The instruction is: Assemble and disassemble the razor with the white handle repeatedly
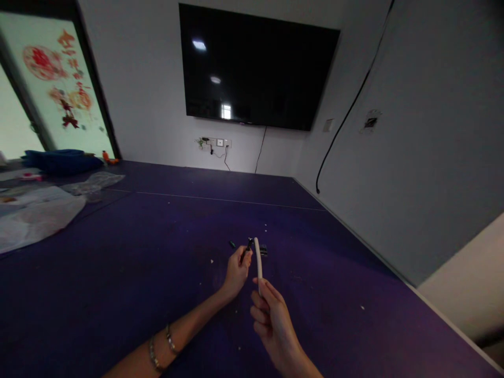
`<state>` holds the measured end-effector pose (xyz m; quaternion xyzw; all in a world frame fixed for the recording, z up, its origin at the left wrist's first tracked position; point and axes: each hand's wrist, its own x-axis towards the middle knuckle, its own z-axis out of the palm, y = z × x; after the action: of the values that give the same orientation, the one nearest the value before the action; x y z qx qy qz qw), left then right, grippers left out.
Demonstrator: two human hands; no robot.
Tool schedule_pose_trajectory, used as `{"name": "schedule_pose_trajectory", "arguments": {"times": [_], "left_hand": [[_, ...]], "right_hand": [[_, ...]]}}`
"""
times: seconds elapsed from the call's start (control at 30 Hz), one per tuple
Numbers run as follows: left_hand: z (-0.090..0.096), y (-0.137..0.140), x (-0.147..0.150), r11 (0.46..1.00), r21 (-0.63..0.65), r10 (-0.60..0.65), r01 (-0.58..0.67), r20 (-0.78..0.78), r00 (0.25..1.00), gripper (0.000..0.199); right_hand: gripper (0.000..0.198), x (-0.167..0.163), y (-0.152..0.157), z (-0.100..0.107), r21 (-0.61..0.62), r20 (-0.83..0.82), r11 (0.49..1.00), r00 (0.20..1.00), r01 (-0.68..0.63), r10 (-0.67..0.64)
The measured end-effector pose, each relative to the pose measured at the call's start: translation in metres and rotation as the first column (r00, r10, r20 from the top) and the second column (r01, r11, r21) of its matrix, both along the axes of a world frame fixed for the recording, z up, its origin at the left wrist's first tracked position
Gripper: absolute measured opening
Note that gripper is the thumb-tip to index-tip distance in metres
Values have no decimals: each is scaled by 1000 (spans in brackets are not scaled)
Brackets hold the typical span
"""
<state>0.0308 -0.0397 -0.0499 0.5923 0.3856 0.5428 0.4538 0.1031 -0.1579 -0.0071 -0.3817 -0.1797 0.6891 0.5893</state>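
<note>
My left hand point(237, 272) is closed round a small black tool point(249, 245) whose tip points up and away; its exact kind is too small to make out. Just beside it, my right hand point(271, 315) pinches the lower end of a pale, slightly curved stick point(258, 257). The stick stands nearly upright, its top close to the black tool; whether they touch I cannot tell. Behind the stick a small dark packet point(263, 250) lies on the purple surface point(189, 315). To the left of my left hand lies a small dark green piece point(232, 244).
White crumbs point(211, 261) are scattered over the surface. At the far left lie clear plastic sheets point(43, 210) and a blue cloth bundle point(61, 160). A black cable point(354, 102) hangs down the right wall. A television point(255, 68) hangs on the back wall above sockets point(219, 142).
</note>
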Motion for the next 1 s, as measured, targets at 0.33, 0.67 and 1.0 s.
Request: {"name": "schedule_pose_trajectory", "arguments": {"times": [0.33, 0.67, 1.0], "left_hand": [[-1, 1, 3, 1000, 5, 11, -11, -21, 1000, 22], [3, -2, 1, 1000, -4, -16, 16, -34, 999, 21], [1, -1, 1, 1000, -24, -18, 18, -4, 1000, 19]], "right_hand": [[49, -2, 2, -1, 7, -10, 1000, 1000, 8, -8], [48, -5, 4, 8, 34, -11, 999, 1000, 9, -9], [48, -8, 2, 7, 50, -20, 999, 1000, 7, -6]]}}
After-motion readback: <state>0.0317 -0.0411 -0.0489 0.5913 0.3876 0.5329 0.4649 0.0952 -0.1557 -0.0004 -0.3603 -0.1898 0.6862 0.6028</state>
